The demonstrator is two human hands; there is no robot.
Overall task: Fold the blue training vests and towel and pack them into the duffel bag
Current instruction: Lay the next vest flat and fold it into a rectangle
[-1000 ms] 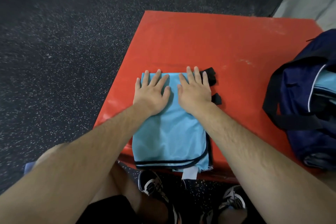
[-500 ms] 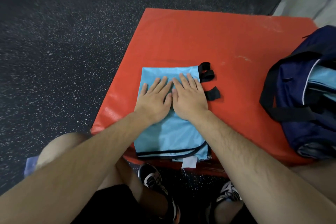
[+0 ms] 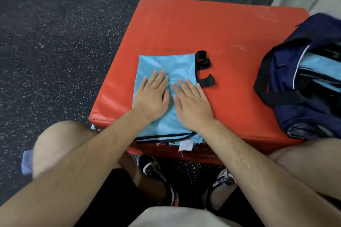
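Head view shows my left hand (image 3: 152,96) and right hand (image 3: 191,105) lying flat, side by side, with fingers straight on the light-blue vest (image 3: 166,64). Neither grasps anything; both simply press the cloth down.

The vest lies folded into a narrow rectangle on the red padded worktop (image 3: 184,24). Its black-trimmed hem sits at the near edge, where a white label (image 3: 185,145) hangs over. Black straps (image 3: 203,62) stick out on its right side. I judge this to be the smoothing of a fold, so the vest is part-folded and probably needs one more fold before it suits the bag.

Well apart, at the right end of the worktop, sits the navy duffel bag (image 3: 304,116). It is unzipped, with light-blue fabric (image 3: 317,68) showing inside. I take that to be vests already packed, though I cannot tell how many.

By my left knee a bluish-purple cloth (image 3: 26,162) lies on the speckled floor (image 3: 55,42). It may be the towel, but it is too blurred to be sure. If it is, it is not yet folded or packed, and this vest goes in first.
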